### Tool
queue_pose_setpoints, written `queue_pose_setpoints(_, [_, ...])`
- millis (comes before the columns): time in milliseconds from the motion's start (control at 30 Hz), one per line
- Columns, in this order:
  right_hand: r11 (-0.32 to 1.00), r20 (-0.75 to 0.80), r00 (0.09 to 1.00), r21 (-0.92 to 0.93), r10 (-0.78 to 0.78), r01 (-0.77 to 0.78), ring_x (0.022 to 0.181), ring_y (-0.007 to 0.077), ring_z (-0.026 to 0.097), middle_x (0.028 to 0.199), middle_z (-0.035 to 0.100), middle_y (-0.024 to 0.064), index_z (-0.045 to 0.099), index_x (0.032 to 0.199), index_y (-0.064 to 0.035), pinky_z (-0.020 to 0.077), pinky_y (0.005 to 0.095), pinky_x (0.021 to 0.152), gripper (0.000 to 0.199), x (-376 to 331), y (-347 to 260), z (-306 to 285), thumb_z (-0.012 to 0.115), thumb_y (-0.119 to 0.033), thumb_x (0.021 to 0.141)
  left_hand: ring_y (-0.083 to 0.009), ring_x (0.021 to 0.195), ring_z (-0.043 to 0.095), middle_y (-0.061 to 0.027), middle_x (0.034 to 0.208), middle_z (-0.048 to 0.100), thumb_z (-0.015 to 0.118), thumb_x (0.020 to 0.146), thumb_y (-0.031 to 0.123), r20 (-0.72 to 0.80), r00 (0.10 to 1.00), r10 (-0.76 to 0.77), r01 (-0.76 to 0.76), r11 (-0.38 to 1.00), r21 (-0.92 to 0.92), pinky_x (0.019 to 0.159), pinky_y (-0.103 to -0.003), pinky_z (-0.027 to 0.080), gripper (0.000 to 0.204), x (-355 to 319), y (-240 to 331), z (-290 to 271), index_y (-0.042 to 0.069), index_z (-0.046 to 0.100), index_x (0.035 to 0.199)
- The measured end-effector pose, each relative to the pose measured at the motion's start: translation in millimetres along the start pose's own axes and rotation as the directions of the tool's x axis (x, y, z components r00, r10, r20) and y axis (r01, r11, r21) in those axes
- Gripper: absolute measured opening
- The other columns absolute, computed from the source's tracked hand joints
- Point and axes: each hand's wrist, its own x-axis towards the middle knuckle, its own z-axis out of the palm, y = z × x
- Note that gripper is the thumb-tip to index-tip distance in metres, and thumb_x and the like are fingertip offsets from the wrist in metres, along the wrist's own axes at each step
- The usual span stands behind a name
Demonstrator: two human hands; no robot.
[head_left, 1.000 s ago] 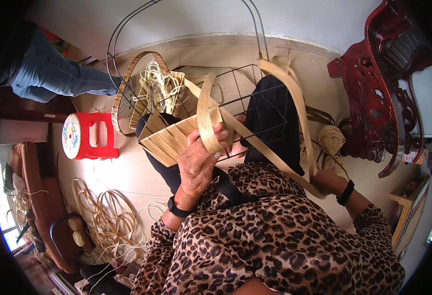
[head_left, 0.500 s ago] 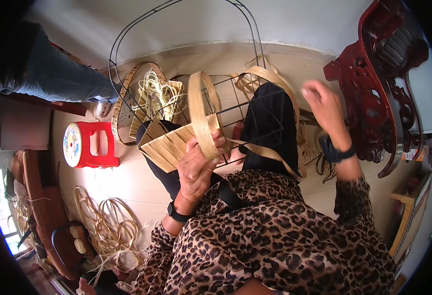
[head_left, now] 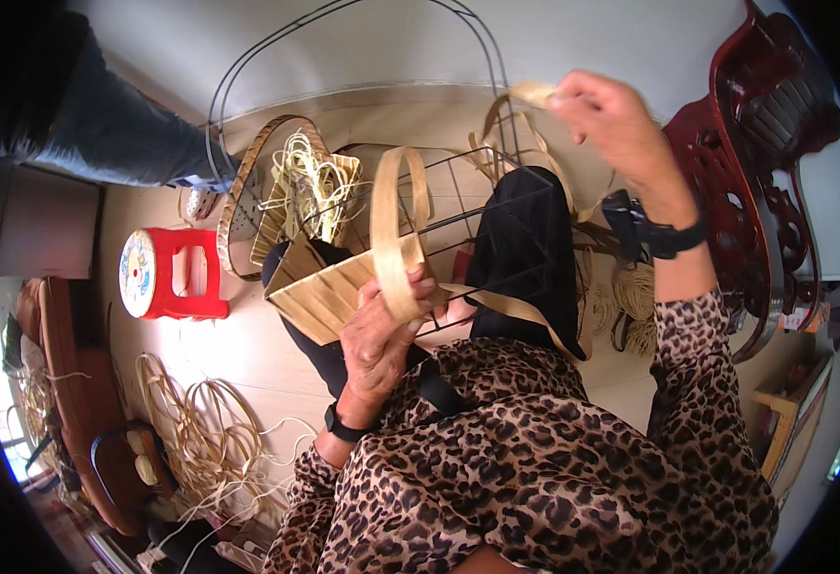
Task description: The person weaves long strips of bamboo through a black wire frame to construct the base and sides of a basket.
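A black wire basket frame (head_left: 468, 206) with a tall looped handle rests across my knees. Its left end is wrapped in flat tan strip, forming a woven panel (head_left: 329, 292). My left hand (head_left: 379, 330) is closed on a looped tan strip (head_left: 396, 215) at the panel's right edge. Raised at the upper right, my right hand (head_left: 611, 120) pinches a pale tan strip (head_left: 532, 93), blurred at its end. That strip seems to trail down behind the frame; its full path is hidden.
A red stool (head_left: 186, 273) stands at the left, near another person's leg (head_left: 123, 124). A basket with pale strands (head_left: 310, 196) sits behind my left knee. Coiled strips (head_left: 210, 430) lie on the floor at the lower left. Dark red carved furniture (head_left: 745, 163) stands at the right.
My right hand has risen and now holds a strip, lifting it away from my right knee. My left hand keeps its grip in nearly the same place.
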Motion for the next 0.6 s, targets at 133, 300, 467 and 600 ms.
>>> queue_pose_setpoints(133, [0.981,-0.036,0.999,0.191,-0.030,0.036,0.055,0.0049,0.048,0.061,0.051,-0.0018,0.060,0.079,-0.0036,0.0426,0.0202,0.053,0.016,-23.8,12.3,-18.4,0.054,-0.016,0.088,-0.0265,0.107,0.057,-0.0121,0.099,0.065,0.059,0.078,0.004,0.033,0.999,-0.036,0.036,0.999,0.016,0.096,-0.041,0.036,0.015,-7.7,-2.9,-10.7,-0.001,0.065,0.091])
queue_pose_setpoints(300, [0.972,0.370,0.925,0.174,0.086,-0.160,0.056,0.0064,0.052,0.064,0.057,-0.0006,0.061,0.083,-0.0037,0.0444,0.0215,0.053,0.011,-54.1,19.7,-8.5,0.057,-0.014,0.086,-0.0275,0.107,0.057,-0.0135,0.098,0.065,0.058,0.077,0.006,0.011,0.998,-0.062,0.061,0.992,0.109,0.099,-0.042,0.036,0.013,-12.5,15.5,-27.3,-0.003,0.065,0.084])
queue_pose_setpoints(467, [0.894,0.547,0.835,0.402,-0.059,-0.200,0.071,0.0091,0.056,0.079,0.061,0.0019,0.061,0.097,-0.0035,0.0452,0.0234,0.066,0.018,-106.7,53.5,20.6,0.059,-0.017,0.085,-0.0277,0.107,0.056,-0.0143,0.096,0.066,0.056,0.080,0.016,-0.051,0.989,-0.142,0.146,0.987,0.073,0.101,-0.043,0.031,0.021,-23.1,9.9,-37.7,-0.002,0.065,0.081])
queue_pose_setpoints(600, [0.778,0.358,0.923,0.536,0.141,-0.327,0.076,0.0124,0.059,0.084,0.063,0.0051,0.061,0.099,-0.0025,0.0467,0.0258,0.070,0.022,-118.5,95.7,21.9,0.058,-0.019,0.085,-0.0280,0.104,0.056,-0.0149,0.095,0.066,0.054,0.084,0.019,-0.111,0.977,-0.182,0.193,0.976,0.098,0.100,-0.044,0.031,0.024,-30.6,16.8,-49.9,-0.002,0.063,0.077])
